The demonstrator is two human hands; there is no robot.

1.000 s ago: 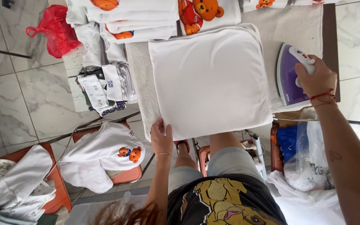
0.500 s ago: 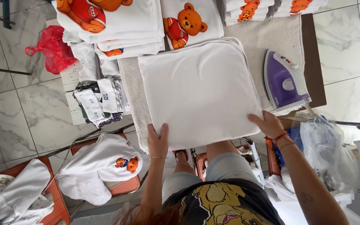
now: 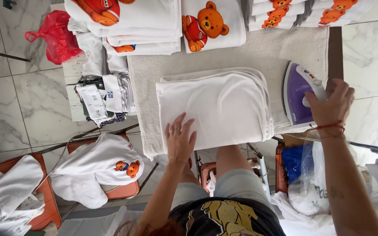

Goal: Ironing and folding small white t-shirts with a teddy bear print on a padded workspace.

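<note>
Folded white cloth (image 3: 217,107): soft, matte knit, rounded-rectangle shape, several layers showing at its right edge. It lies in the middle of the tabletop (image 3: 259,54), which is padded with a coarse beige towel-like cover.

Left hand (image 3: 180,139): flat, fingers spread apart, palm pressing the cloth's near-left corner; nothing gripped.

Right hand (image 3: 331,107): closed over the handle of the iron (image 3: 298,94), red thread around the wrist. Iron is smooth purple-and-white plastic, wedge-shaped, resting on the cover just beside the cloth's right edge.

Far edge of tabletop: stacks of folded white garments (image 3: 145,26) with orange teddy-bear prints, well apart from the cloth.

Left of tabletop: small white shelf with rolled white pieces (image 3: 103,98); crumpled red plastic bag (image 3: 57,37) on glossy marble-pattern floor tiles.

Lower left: orange chair (image 3: 123,190) holding a loose white garment with bear print (image 3: 97,166).

Lower right: clear plastic bag (image 3: 313,179) beside blue fabric, under the right forearm.
</note>
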